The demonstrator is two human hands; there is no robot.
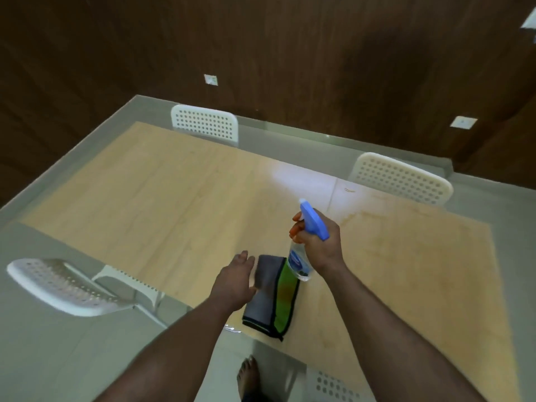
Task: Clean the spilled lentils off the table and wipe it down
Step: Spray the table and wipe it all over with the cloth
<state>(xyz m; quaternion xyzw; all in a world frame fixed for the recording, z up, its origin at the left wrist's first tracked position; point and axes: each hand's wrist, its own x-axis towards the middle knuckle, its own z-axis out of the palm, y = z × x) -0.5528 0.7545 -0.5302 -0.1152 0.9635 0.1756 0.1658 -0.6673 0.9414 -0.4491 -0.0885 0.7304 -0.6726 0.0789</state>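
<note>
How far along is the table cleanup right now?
No lentils show on the table, so that part looks done. In hand: the right hand grips the spray bottle, nozzle aimed across the tabletop, while the left hand, fingers straight, is over the folded cloth. Left: wiping the surface.

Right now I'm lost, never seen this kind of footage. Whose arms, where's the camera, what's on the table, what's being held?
There is no robot here: the arms belong to a person wearing a wide-angle camera on the head, looking forward and down. This single picture is that head view. The right hand grips a clear spray bottle with a blue trigger head, pointed out over the wooden table. The left hand, fingers straight, reaches toward a folded grey and green cloth lying near the table's near edge. White perforated chairs stand around the table. I can't make out any lentils on the surface.
</note>
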